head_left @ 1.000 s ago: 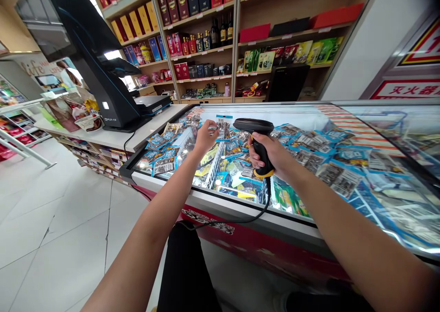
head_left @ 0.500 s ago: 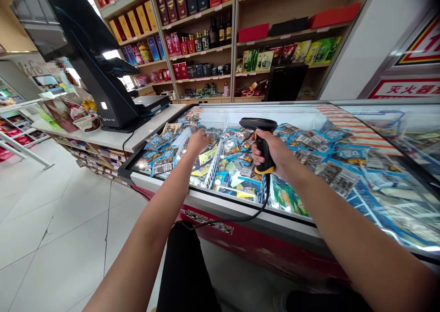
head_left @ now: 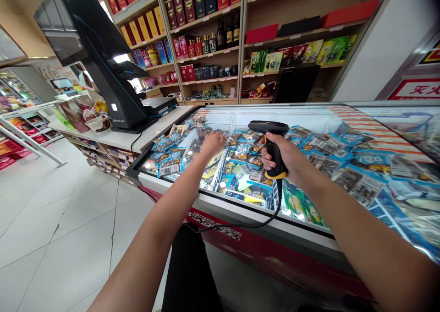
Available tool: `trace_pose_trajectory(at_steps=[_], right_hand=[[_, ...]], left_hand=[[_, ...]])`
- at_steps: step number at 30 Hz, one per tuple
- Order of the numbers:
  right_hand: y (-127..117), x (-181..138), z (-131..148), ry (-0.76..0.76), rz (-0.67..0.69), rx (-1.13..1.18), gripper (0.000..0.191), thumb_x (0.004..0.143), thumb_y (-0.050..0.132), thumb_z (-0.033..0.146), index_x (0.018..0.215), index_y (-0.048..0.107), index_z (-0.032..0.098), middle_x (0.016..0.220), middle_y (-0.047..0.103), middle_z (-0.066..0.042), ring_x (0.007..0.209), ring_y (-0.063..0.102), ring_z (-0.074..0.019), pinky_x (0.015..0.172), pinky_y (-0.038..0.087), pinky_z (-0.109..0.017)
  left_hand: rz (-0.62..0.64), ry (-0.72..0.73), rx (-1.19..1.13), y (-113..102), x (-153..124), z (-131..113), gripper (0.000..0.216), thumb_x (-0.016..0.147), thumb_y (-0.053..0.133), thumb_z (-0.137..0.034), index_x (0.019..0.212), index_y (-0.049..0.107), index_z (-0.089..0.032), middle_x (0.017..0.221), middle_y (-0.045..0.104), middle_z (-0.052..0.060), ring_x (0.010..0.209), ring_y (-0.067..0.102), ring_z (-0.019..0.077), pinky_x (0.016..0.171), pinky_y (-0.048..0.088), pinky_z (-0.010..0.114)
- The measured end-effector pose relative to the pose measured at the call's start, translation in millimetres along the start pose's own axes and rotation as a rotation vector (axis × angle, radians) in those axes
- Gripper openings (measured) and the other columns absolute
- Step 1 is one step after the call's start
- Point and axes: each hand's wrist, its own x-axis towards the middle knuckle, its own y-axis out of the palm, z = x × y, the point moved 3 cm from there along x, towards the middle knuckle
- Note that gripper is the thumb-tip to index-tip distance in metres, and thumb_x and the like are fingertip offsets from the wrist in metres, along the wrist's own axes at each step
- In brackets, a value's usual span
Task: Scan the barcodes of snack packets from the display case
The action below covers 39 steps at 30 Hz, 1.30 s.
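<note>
In the head view, my right hand (head_left: 278,156) grips a black and yellow barcode scanner (head_left: 270,133) by its handle, above the chest freezer. The scanner's black cable (head_left: 237,223) runs down and left past the freezer's front edge. My left hand (head_left: 213,145) reaches over the freezer, its bent fingers slightly apart at the snack packets (head_left: 241,150). Nothing shows in that hand, though its fingertips are partly hidden. More blue-edged packets (head_left: 171,165) lie to its left. White wire dividers (head_left: 220,170) separate the packets below.
A dark checkout terminal (head_left: 122,106) stands on the counter (head_left: 128,140) at the left. Shelves with boxes and bottles (head_left: 220,35) rise behind the freezer. The freezer's front rim (head_left: 233,202) runs beneath my forearms. A white rail (head_left: 37,149) stands at far left.
My left hand has moved right across the packets, toward the scanner. My right hand keeps its grip on the scanner. The whole view has shifted slightly to the left.
</note>
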Motion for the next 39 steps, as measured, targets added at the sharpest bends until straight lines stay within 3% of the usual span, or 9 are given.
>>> trace_pose_trajectory(at_steps=[3, 6, 12, 20, 23, 26, 30, 36, 39], right_hand=[[-2.7, 1.3, -1.9, 0.006, 0.001, -0.011, 0.038, 0.094, 0.084, 0.054, 0.096, 0.059, 0.025, 0.060, 0.052, 0.004, 0.044, 0.042, -0.0117, 0.039, 0.039, -0.025], [-5.1, 1.4, -2.9, 0.017, -0.006, -0.011, 0.037, 0.096, 0.083, 0.054, 0.097, 0.061, 0.024, 0.063, 0.053, 0.003, 0.045, 0.042, -0.0110, 0.041, 0.041, -0.025], [-7.3, 1.7, -1.0, 0.016, -0.020, 0.006, 0.032, 0.099, 0.078, 0.052, 0.097, 0.061, 0.024, 0.062, 0.051, 0.003, 0.045, 0.040, -0.0110, 0.041, 0.038, -0.024], [-3.1, 0.2, 2.9, 0.031, -0.033, 0.008, 0.031, 0.098, 0.078, 0.050, 0.096, 0.061, 0.024, 0.060, 0.050, 0.004, 0.044, 0.038, -0.0108, 0.041, 0.037, -0.024], [-4.1, 0.6, 2.8, 0.029, -0.046, 0.003, 0.031, 0.098, 0.078, 0.050, 0.096, 0.061, 0.024, 0.060, 0.050, 0.004, 0.044, 0.038, -0.0109, 0.041, 0.038, -0.024], [-5.2, 1.2, 1.2, 0.027, -0.034, -0.019, 0.032, 0.097, 0.080, 0.051, 0.098, 0.061, 0.024, 0.061, 0.052, 0.004, 0.045, 0.041, -0.0118, 0.041, 0.038, -0.025], [-3.6, 0.7, 1.9, -0.001, -0.010, -0.044, 0.036, 0.094, 0.083, 0.052, 0.098, 0.060, 0.025, 0.061, 0.053, 0.004, 0.045, 0.042, -0.0122, 0.040, 0.038, -0.026], [0.9, -3.5, 5.6, -0.018, 0.028, -0.044, 0.037, 0.091, 0.086, 0.051, 0.097, 0.061, 0.024, 0.061, 0.053, 0.004, 0.045, 0.041, -0.0111, 0.040, 0.037, -0.025], [1.3, -4.5, 5.7, -0.035, 0.048, -0.041, 0.040, 0.090, 0.088, 0.052, 0.097, 0.061, 0.025, 0.061, 0.053, 0.004, 0.045, 0.042, -0.0112, 0.040, 0.037, -0.026]], left_hand=[[-0.090, -0.134, 0.072, -13.7, 6.1, 25.4, 0.032, 0.105, 0.060, -0.029, 0.128, 0.080, -0.020, 0.165, 0.064, 0.025, 0.160, 0.051, 0.0494, 0.127, 0.044, 0.073], [-0.116, -0.272, 0.208, -25.1, 14.3, 45.5, 0.038, 0.100, 0.066, -0.031, 0.133, 0.082, -0.021, 0.191, 0.033, 0.016, 0.177, 0.024, 0.0526, 0.137, 0.030, 0.075], [0.064, -0.284, 0.371, -23.5, 43.8, 55.7, 0.058, 0.104, 0.060, -0.042, 0.154, 0.075, -0.018, 0.197, 0.014, 0.012, 0.182, 0.014, 0.0477, 0.144, 0.018, 0.069], [0.080, -0.228, 0.359, -20.5, 55.7, 54.4, 0.059, 0.100, 0.065, -0.034, 0.156, 0.071, -0.014, 0.188, 0.037, 0.023, 0.177, 0.026, 0.0492, 0.142, 0.021, 0.070], [-0.116, -0.108, 0.273, -21.3, 45.1, 44.4, 0.059, 0.097, 0.067, -0.020, 0.155, 0.067, -0.010, 0.179, 0.048, 0.028, 0.171, 0.035, 0.0480, 0.141, 0.026, 0.067], [-0.365, -0.006, 0.023, -25.6, 38.8, 31.7, 0.047, 0.098, 0.062, -0.011, 0.144, 0.071, -0.017, 0.164, 0.063, 0.024, 0.164, 0.048, 0.0404, 0.137, 0.037, 0.059], [-0.527, -0.075, -0.440, -29.6, 42.7, 17.2, 0.023, 0.103, 0.062, -0.019, 0.123, 0.073, -0.022, 0.138, 0.076, 0.016, 0.133, 0.073, 0.0311, 0.115, 0.058, 0.046], [-0.553, -0.154, -0.793, -11.1, 34.2, -3.7, 0.021, 0.099, 0.072, -0.023, 0.120, 0.066, -0.025, 0.133, 0.079, 0.010, 0.127, 0.075, 0.0235, 0.107, 0.061, 0.038], [-0.410, -0.227, -0.942, 5.4, 26.7, -3.0, 0.023, 0.106, 0.066, -0.039, 0.125, 0.062, -0.027, 0.118, 0.079, 0.009, 0.110, 0.079, 0.0217, 0.092, 0.064, 0.037]])
